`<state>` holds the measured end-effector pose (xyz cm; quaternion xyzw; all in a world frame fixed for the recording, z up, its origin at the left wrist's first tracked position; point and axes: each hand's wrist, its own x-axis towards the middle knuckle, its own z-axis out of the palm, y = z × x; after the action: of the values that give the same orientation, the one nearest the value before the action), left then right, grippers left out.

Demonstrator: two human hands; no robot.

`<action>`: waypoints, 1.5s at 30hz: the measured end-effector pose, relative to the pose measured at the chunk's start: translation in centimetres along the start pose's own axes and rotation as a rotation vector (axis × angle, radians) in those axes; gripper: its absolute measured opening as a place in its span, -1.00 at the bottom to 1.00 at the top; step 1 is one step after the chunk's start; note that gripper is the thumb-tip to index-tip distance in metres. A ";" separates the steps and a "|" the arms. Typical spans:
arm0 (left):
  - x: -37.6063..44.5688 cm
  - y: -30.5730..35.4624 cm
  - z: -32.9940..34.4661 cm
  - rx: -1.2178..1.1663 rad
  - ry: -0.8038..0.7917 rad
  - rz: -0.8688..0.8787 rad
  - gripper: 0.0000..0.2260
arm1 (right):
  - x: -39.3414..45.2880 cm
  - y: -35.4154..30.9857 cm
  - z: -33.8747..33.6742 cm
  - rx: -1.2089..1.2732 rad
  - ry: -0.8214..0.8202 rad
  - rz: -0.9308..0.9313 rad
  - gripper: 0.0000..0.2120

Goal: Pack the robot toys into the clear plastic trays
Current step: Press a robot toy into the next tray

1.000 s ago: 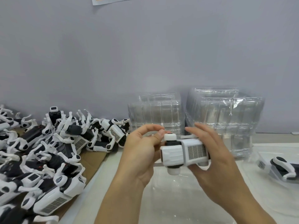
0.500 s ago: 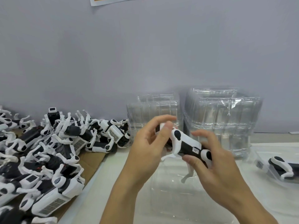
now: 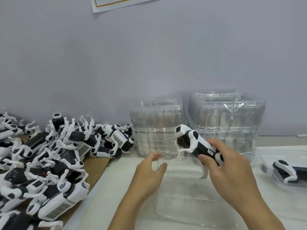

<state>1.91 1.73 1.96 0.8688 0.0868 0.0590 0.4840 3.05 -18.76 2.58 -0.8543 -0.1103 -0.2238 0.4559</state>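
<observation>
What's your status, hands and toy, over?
Right hand grips robot toy above the clear tray. Left hand open at the tray's left edge, holding nothing. Nothing in the way.

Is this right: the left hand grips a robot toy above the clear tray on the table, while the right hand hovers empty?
No, the hands are swapped. The head view shows the right hand gripping the robot toy above the clear tray on the table, while the left hand hovers empty.
</observation>
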 end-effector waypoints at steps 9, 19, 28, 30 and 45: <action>-2.4 -1.6 0.3 -0.421 0.089 -0.169 -0.76 | -0.5 -1.2 0.7 -0.036 -0.221 0.015 -0.79; -0.8 -1.9 0.2 -0.621 0.176 -0.280 -0.71 | -1.0 -2.0 1.6 -0.246 -0.261 -0.065 -0.68; -0.5 -1.1 0.7 -0.581 0.191 -0.235 -0.83 | -1.4 -1.9 2.5 -0.378 -0.318 -0.084 -0.75; -0.7 -0.9 0.8 -0.576 0.137 -0.224 -0.87 | -1.4 -1.9 2.6 -0.386 -0.313 -0.085 -0.76; -0.1 -1.5 1.1 -0.541 0.126 -0.296 -0.89 | -1.6 -1.6 3.3 -0.428 -0.281 -0.105 -0.77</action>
<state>1.88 1.52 0.09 0.6810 0.2232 0.0625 0.6947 1.96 -15.14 1.38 -0.9471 -0.1667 -0.1445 0.2330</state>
